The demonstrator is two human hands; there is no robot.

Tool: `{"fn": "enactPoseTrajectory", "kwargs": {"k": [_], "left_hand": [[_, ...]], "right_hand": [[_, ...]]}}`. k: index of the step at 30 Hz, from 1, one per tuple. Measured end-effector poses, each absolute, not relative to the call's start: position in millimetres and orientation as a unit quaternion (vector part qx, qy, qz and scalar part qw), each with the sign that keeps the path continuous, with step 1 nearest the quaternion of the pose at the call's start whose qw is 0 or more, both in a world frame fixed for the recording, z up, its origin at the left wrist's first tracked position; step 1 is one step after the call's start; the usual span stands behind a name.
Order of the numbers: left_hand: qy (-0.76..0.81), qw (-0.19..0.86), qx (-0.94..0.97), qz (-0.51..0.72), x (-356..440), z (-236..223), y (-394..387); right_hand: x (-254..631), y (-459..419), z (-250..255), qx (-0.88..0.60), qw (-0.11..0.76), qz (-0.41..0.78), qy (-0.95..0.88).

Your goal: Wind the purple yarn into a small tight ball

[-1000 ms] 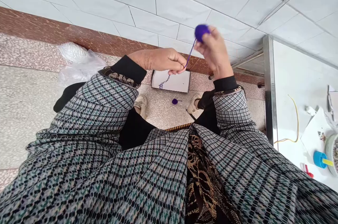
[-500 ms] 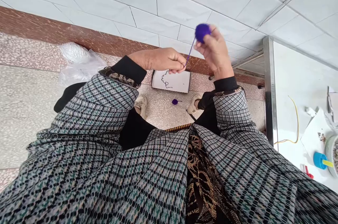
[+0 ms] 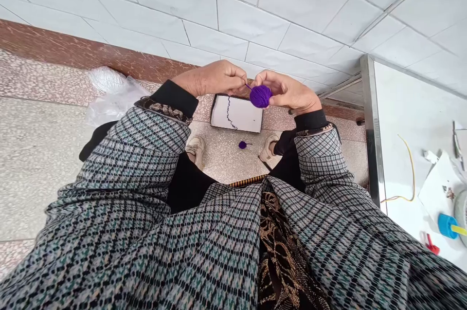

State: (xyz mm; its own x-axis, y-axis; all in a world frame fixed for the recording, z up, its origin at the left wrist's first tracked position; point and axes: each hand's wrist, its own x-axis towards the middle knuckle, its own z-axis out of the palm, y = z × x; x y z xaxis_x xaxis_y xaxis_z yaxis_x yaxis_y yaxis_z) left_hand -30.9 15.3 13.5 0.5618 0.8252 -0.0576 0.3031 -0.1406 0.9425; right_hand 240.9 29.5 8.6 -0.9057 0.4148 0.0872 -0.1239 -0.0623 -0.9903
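Between the fingers of my right hand (image 3: 290,91) is a purple ball of yarn (image 3: 260,97), held at its right side. My left hand (image 3: 224,78) pinches the purple yarn strand (image 3: 248,86) just left of the ball. Both hands are raised close together in front of me, above a shallow white box (image 3: 245,116) with dark edges. A loose, wavy length of yarn (image 3: 228,113) hangs or lies across the box, below my left hand. On the floor between my shoes rests a smaller purple yarn ball (image 3: 242,145) with a short tail.
Crumpled clear plastic bags (image 3: 113,91) lie on the speckled floor at left. A tiled wall (image 3: 233,23) with a brown base runs ahead. On the right, a white table (image 3: 397,164) bears a yellow cord (image 3: 412,169), a blue cap-like piece (image 3: 447,226) and a red item (image 3: 432,244).
My right hand has come down and toward my left with the yarn ball, shortening the strand between them. The wavy yarn over the box has straightened and reaches up toward my left hand.
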Motion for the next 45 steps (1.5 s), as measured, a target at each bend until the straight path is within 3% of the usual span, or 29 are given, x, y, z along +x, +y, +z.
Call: {"fn": "enactPoseTrajectory", "kwargs": {"k": [11,15,18,20,25,28,32,34,41,45], "left_hand": [[0.425,0.481,0.656,0.397,-24,28,5],[0.495,0.448,0.673,0.318,-14,11,-14],[0.472,0.471,0.698,0.262,-3,-1,-37],[0.444,0.478,0.72,0.237,2,-4,-53],[0.398,0.454,0.766,0.222,1,-3,-83],[0.396,0.458,0.763,0.228,-5,-4,-94],[0.447,0.459,0.715,0.279,-14,-11,-95],[0.481,0.448,0.69,0.303,-17,-16,-91],[0.542,0.452,0.641,0.303,-17,-30,-84],[0.565,0.448,0.619,0.309,-16,-33,-84]], "right_hand": [[224,22,12,-0.187,0.152,0.785,-0.571],[215,13,7,-0.221,0.256,0.784,-0.52],[209,7,4,-0.276,0.384,0.742,-0.475],[205,1,2,-0.335,0.425,0.704,-0.461],[193,-19,-4,-0.489,0.368,0.634,-0.472],[191,-31,-9,-0.547,0.281,0.551,-0.565],[201,-43,-11,-0.429,0.036,0.567,-0.702],[207,-47,-10,-0.337,-0.013,0.634,-0.696],[213,-53,-5,-0.299,0.161,0.775,-0.533],[212,-51,-5,-0.331,0.191,0.793,-0.475]]}}
